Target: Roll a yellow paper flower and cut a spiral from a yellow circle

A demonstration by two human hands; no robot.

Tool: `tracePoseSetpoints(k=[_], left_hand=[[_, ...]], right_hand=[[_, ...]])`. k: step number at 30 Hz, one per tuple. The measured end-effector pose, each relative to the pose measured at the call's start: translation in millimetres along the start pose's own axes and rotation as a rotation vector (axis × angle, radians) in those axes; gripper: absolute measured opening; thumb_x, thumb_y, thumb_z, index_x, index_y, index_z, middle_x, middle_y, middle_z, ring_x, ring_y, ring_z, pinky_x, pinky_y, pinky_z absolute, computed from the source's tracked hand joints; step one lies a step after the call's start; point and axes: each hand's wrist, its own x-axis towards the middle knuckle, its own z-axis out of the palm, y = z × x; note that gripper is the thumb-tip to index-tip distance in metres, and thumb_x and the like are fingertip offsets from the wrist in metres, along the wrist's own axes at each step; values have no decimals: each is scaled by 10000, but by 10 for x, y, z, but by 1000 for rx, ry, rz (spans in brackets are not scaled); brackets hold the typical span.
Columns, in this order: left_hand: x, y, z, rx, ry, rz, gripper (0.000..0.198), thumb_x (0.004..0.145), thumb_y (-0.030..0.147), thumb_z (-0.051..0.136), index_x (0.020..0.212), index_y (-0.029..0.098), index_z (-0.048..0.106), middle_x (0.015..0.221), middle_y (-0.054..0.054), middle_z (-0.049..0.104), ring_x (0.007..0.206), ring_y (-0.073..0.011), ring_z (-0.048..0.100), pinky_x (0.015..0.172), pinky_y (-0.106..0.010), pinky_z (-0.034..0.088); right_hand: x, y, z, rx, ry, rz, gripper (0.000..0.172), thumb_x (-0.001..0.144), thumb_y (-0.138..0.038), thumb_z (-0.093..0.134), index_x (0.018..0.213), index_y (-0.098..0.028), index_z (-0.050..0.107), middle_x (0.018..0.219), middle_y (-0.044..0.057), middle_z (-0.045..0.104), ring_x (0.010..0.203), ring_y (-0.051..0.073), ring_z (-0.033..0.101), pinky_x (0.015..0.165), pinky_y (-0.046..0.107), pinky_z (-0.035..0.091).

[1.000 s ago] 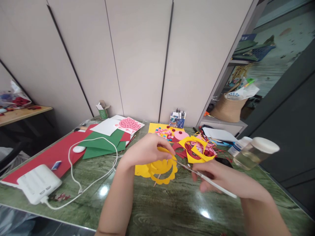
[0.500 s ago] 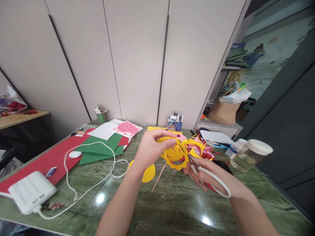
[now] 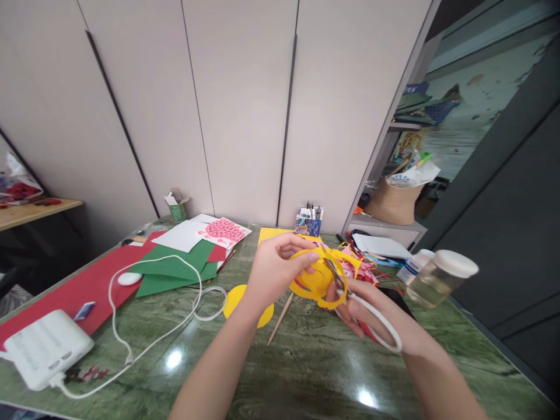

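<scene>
Above the green marbled table, my left hand (image 3: pixel 280 268) pinches a curved yellow paper cutout (image 3: pixel 317 280) between thumb and fingers. White-handled scissors (image 3: pixel 380 319) are in my right hand (image 3: pixel 359 306), their blades against the cutout's ring-like strip. On the table below my left wrist lies a yellow paper disc (image 3: pixel 236 300), partly hidden by my forearm. A pointed wooden stick (image 3: pixel 280 318) rests just right of it. Pink, red and yellow paper scraps (image 3: pixel 354 262) are heaped behind my right hand.
A lidded jar of liquid (image 3: pixel 440 279) stands at the right beside a white bottle (image 3: pixel 415 265). At the left are green paper (image 3: pixel 175 265), red paper (image 3: pixel 83 283), a white power bank (image 3: pixel 48 349) and a looping cable (image 3: pixel 153 332). A pen box (image 3: pixel 308 220) stands at the back.
The yellow cutout has turned and shifted slightly right in my left hand. The scissor blades now reach further up over its strip, and my right hand has moved a little left.
</scene>
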Motion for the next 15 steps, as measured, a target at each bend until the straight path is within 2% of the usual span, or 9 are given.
tracePoseSetpoints(k=[4, 11, 15], left_hand=[[-3, 4, 1, 2, 7, 1, 140, 677, 253, 673, 773, 158, 634, 638, -7, 666, 549, -102, 612, 525, -218, 504], [2, 14, -26, 49, 0, 5, 164, 678, 260, 668, 808, 164, 645, 662, -11, 666, 579, -113, 618, 539, -236, 505], [5, 24, -64, 62, -11, 19, 192, 686, 269, 663, 853, 176, 647, 712, -13, 681, 592, -114, 624, 543, -239, 503]], right_hand=[[8, -18, 22, 22, 9, -2, 458, 841, -611, 428, 899, -161, 499, 596, -46, 401, 466, 75, 342, 446, 204, 286], [20, -59, 27, 50, 16, 0, 471, 809, -636, 458, 871, -170, 479, 572, -60, 373, 434, 62, 291, 411, 200, 244], [4, -79, 10, 37, 29, 16, 423, 837, -591, 456, 866, -169, 469, 551, -62, 363, 429, 64, 292, 407, 203, 227]])
